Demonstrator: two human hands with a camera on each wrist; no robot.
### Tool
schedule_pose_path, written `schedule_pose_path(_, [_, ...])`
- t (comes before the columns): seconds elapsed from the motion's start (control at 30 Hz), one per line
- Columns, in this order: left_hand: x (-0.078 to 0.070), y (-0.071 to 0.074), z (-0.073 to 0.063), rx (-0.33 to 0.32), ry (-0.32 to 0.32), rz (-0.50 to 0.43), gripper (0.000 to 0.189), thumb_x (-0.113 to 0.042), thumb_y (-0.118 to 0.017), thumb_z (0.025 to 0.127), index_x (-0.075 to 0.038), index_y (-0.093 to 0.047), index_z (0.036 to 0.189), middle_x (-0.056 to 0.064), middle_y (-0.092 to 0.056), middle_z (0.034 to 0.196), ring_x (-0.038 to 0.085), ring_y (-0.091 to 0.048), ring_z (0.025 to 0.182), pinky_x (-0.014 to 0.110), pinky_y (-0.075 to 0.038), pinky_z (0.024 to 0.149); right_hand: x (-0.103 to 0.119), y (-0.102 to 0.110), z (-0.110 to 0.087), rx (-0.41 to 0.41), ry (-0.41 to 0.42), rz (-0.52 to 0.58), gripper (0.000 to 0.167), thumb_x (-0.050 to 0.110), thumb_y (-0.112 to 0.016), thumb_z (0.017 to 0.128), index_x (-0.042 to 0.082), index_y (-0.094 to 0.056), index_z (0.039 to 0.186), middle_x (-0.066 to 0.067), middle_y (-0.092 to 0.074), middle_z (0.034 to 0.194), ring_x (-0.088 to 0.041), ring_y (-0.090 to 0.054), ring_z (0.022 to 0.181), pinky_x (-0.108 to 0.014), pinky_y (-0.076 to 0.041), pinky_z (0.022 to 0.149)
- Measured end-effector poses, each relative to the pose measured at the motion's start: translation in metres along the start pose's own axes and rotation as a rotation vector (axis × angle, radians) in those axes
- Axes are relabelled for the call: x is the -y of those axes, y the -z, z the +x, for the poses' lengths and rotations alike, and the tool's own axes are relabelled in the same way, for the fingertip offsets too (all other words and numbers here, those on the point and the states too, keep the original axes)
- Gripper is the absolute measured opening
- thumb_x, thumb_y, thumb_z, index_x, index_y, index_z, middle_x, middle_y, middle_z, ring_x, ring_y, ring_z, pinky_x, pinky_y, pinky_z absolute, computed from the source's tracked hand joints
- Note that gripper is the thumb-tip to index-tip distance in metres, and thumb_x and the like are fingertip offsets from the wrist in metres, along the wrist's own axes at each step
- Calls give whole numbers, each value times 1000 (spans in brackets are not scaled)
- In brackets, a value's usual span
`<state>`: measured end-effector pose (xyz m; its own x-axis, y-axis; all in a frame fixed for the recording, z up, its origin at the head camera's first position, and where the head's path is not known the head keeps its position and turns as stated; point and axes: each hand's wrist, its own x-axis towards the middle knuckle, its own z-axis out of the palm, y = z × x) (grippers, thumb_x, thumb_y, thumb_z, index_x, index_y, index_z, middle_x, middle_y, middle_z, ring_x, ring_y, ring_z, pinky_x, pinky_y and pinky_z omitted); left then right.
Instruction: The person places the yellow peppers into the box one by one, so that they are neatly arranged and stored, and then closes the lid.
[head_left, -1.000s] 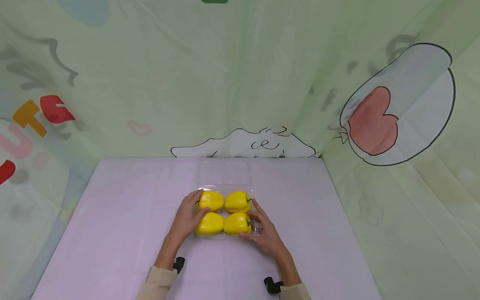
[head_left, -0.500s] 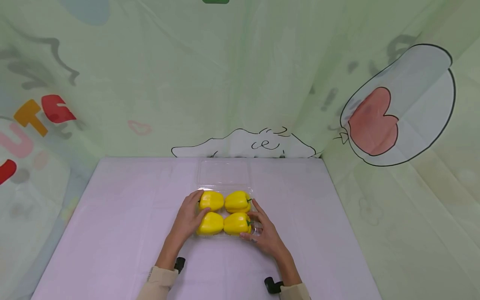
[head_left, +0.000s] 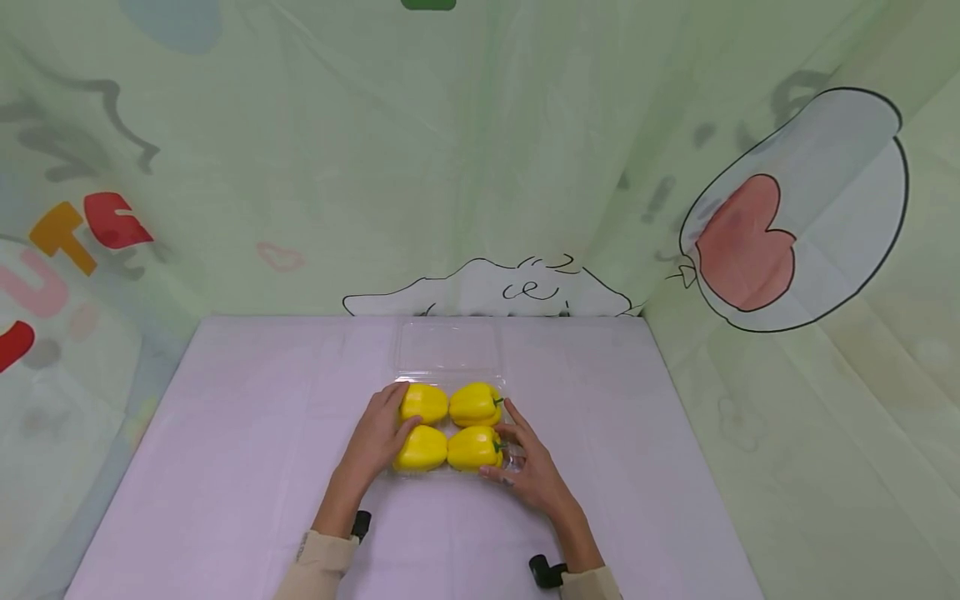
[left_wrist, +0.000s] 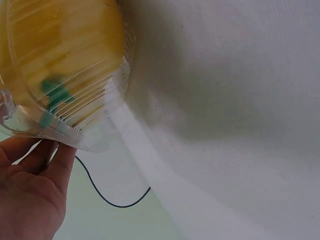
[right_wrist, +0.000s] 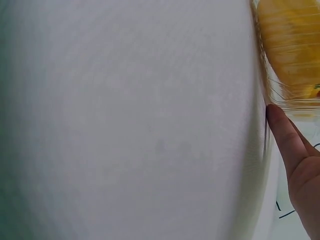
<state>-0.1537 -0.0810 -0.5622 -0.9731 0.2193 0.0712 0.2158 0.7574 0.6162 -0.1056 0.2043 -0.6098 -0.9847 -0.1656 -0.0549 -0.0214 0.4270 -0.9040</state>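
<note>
Several yellow bell peppers (head_left: 474, 447) lie two by two in an open clear plastic container (head_left: 450, 473) on the table. My left hand (head_left: 375, 433) holds the container's left side. Its fingertips lie by the upper-left pepper (head_left: 426, 402), and the thumb reaches between the two left peppers. In the left wrist view, fingers (left_wrist: 60, 165) press below the container's rim, their tips partly hidden. My right hand (head_left: 532, 467) holds the front right corner, with its thumb at the front and fingers along the right side. One straight digit (right_wrist: 282, 130) touches the ribbed lower edge in the right wrist view.
The container's clear lid (head_left: 448, 346) lies folded back flat behind the peppers. A pale cloth covers the table (head_left: 247, 467). Printed fabric walls (head_left: 375, 167) rise at the back and both sides.
My left fingers have shifted very slightly right over the upper-left pepper, whose stem is now hidden. The right hand and the container stay nearly still.
</note>
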Motion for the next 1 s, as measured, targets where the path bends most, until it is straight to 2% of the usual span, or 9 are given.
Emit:
schedule_pose_path(0.5, [-4,2,2,85,32,123,70,-31,-69,103,4,-43,158,23,-48,160,39,-51,145,51,-45,124,0,1,0,10,14,-7,63,32,-92,82,22,-63,137,8,-20,179,-35,-43,156,-53,-54,115])
schedule_pose_path(1.0, [-11,11,8,155,23,180,68,-32,-66,105,5,-44,157,24,-48,160,39,-50,145,51,-45,124,1,1,0,8,5,-12,63,33,-92,83,22,-63,137,9,-20,179,-34,-44,156,-53,-54,114])
